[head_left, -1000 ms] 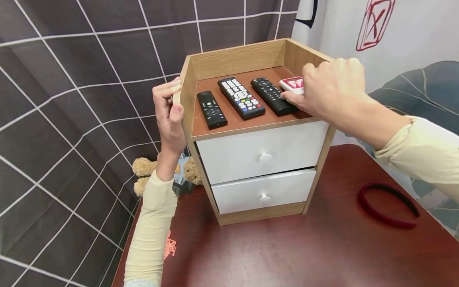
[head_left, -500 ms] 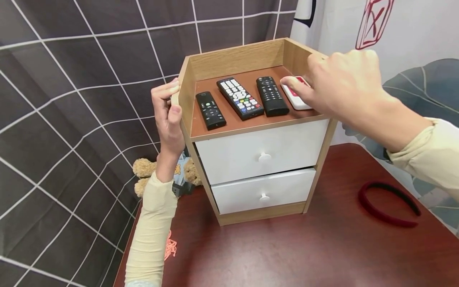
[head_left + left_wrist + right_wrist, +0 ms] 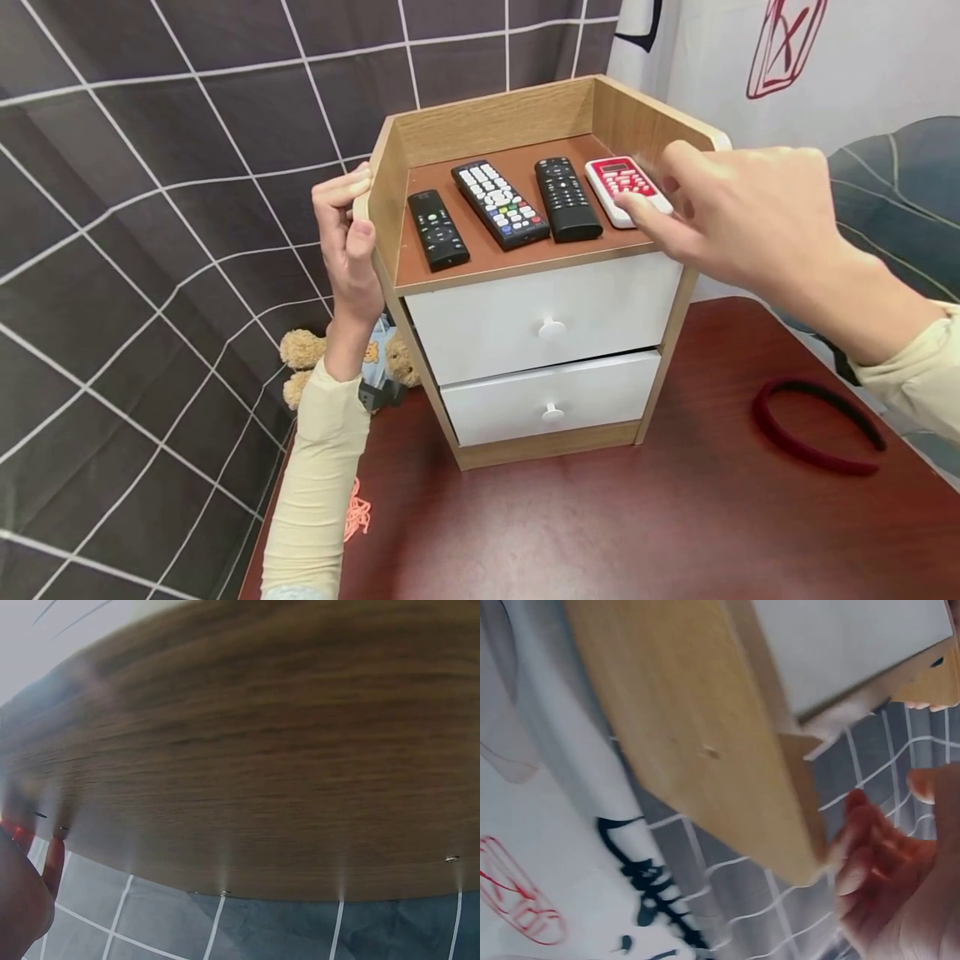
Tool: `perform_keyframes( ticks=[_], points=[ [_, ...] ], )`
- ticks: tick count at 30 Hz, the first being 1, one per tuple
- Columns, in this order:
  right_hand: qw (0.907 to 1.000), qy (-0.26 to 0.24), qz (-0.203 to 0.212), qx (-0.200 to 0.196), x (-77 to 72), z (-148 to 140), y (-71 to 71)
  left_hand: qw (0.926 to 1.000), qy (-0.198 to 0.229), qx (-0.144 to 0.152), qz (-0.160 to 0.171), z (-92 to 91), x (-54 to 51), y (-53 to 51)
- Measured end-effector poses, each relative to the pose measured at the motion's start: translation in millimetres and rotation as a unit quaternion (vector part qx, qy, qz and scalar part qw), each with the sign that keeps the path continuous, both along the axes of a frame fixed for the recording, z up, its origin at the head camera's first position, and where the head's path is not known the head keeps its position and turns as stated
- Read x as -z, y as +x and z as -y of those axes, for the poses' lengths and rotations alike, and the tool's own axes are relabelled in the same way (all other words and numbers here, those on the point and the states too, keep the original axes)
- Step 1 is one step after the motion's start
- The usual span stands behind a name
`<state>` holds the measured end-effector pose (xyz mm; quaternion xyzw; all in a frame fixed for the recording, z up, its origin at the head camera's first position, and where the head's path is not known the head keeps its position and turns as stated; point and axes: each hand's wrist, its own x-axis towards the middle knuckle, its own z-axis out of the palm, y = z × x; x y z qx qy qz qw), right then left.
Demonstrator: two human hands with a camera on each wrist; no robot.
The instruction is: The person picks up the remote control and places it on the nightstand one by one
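A small wooden cabinet with two white drawers stands on the dark red table. On its brown top lie a small black remote, a black remote with white keys, a long black remote and a red-and-white remote. My left hand grips the edge of the cabinet's left side panel, fingers outside and thumb at the front. Beside the red-and-white remote, my right hand has loosely bent fingers and holds nothing. In the right wrist view, its fingertips are close to the right panel's corner.
A dark red headband lies on the table to the right. Behind my left forearm lie a teddy bear and some orange string. A dark curtain with white grid lines hangs at the left and back.
The long black remote has turned straighter, and the red-and-white remote lies closer to the top's front edge. My right hand has drawn away to the right, uncovering them. The left hand keeps its grip.
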<state>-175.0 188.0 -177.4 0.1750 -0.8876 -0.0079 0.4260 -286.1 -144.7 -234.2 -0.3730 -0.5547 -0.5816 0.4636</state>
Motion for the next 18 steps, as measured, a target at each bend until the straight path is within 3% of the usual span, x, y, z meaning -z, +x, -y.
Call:
perform_keyframes(
  ticks=[2, 7, 13, 18],
  points=[
    [0.998, -0.013, -0.048, -0.039, 7.5, -7.3, -2.2, 1.0, 0.001, 0.0, -0.002, 0.0, -0.1, 0.1],
    [0.9806, -0.051, -0.151, -0.114, 26.2, -24.9, -10.7, 1.0, 0.006, 0.0, -0.007, 1.6, -0.2, 0.7],
    [0.9608, -0.159, -0.177, -0.143, 46.7, -43.8, -21.7, 0.9999, 0.01, 0.013, -0.003, 1.0, 0.4, 1.2],
    [0.9482, -0.219, -0.186, -0.135, 66.7, -61.2, -29.1, 0.9999, 0.003, 0.016, 0.002, -0.3, 0.5, 2.5]
  ],
)
